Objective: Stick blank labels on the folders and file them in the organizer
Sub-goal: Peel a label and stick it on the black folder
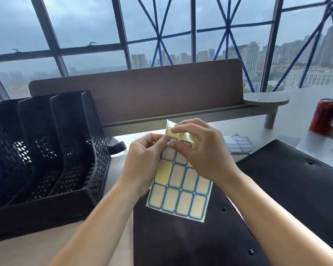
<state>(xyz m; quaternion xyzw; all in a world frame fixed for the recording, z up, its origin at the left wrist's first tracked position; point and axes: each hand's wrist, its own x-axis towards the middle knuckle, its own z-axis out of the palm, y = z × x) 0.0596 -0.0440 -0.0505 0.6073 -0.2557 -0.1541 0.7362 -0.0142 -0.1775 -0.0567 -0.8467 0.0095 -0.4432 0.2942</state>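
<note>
Left of me stands the black organizer (52, 154); over the nearer dark folder (181, 242) hangs the label sheet (183, 198), my left hand (142, 162) pinching its top, my right hand (202, 152) pinching a corner beside it; thin, floppy and sticky, best held by its edges, I judge

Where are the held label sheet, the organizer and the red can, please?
label sheet (184, 205): head view, a blank label in its bottom row.
organizer (99, 150): head view, its perforated right wall.
can (324, 117): head view, the middle of its red side.
</note>
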